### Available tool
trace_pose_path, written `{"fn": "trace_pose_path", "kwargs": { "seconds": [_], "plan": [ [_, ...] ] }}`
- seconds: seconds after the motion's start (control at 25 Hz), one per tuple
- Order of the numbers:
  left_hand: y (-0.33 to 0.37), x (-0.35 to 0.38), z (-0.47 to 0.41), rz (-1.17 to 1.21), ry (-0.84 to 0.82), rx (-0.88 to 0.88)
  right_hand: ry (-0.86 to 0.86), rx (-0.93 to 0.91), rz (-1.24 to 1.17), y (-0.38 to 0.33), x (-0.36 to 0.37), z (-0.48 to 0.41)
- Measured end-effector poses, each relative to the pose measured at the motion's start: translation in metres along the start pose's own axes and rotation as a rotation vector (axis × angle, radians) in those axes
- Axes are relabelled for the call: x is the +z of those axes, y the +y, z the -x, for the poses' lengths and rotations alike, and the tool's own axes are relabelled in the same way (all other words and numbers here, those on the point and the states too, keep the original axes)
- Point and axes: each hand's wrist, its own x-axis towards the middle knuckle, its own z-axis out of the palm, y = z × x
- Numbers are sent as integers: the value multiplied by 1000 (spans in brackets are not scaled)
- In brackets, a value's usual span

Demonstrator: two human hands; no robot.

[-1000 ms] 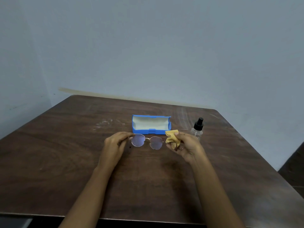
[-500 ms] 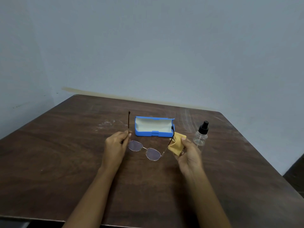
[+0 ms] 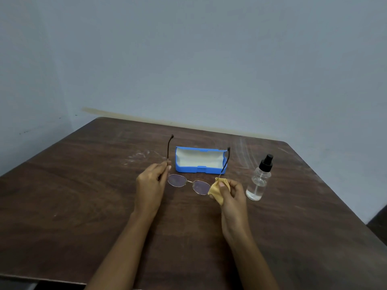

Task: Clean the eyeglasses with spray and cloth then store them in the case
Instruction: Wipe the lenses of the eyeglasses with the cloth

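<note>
Thin-framed eyeglasses (image 3: 189, 183) hang between my hands above the brown table (image 3: 83, 195), lenses facing me, both dark temple arms pointing away and up. My left hand (image 3: 151, 183) pinches the left temple near its hinge. My right hand (image 3: 229, 190) pinches the right temple together with a yellow cloth (image 3: 215, 192), which covers the edge of the right lens. Just behind the glasses lies the blue case (image 3: 199, 162), open, its pale lining showing. To the right stands a clear spray bottle (image 3: 259, 180) with a black nozzle.
The table meets a plain grey-blue wall (image 3: 209, 59) at its far edge. Its right corner and side edge (image 3: 335, 195) fall away to a dark floor. Pale scuff marks (image 3: 138, 154) streak the wood left of the case.
Both temple arms have swung open and now point away from me. The right temple stands up in front of the case, and the glasses sit a little more level.
</note>
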Motion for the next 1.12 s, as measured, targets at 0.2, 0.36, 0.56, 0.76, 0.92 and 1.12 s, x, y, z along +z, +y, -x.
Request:
{"fn": "trace_pose_path", "kwargs": {
  "seconds": [0.2, 0.36, 0.56, 0.76, 0.92, 1.12],
  "plan": [
    [-4, 3, -2, 61, -127, -34, -7, -104, 38, -10, -4, -20],
    [-7, 3, -4, 228, -258, -107, 24, -138, 23, -11, -4, -32],
    [-12, 6, -3, 225, -218, -70, 30, -145, -7, -5, -6, -38],
    [-12, 7, -2, 241, -140, -108, 14, -144, -22, -1, -5, -38],
    [-10, 6, -2, 172, -71, -32, 117, -160, 39, 0, -5, -35],
    [-10, 5, -2, 61, -26, 96, 95, -413, 367, -2, 5, -15]
  ]
}}
